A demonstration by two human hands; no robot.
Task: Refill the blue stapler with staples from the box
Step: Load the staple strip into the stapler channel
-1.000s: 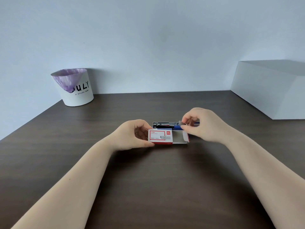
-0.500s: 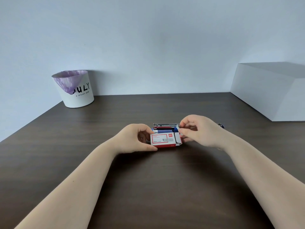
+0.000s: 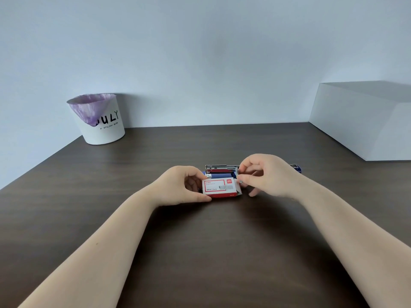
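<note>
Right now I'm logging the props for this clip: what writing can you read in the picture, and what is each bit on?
"ULY": big black letters on the white bin; a purple bag hides whatever comes before them.
"A STYLISH BIRD", roughly: small print below, too blurred to be sure.
Staple box: a red logo square and small lines of print, all too small to read.
Stapler: no writing visible.

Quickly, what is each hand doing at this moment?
Left hand: closed on the staple box.
Right hand: fingers pinched at the box's open end; what they hold cannot be told.
</note>
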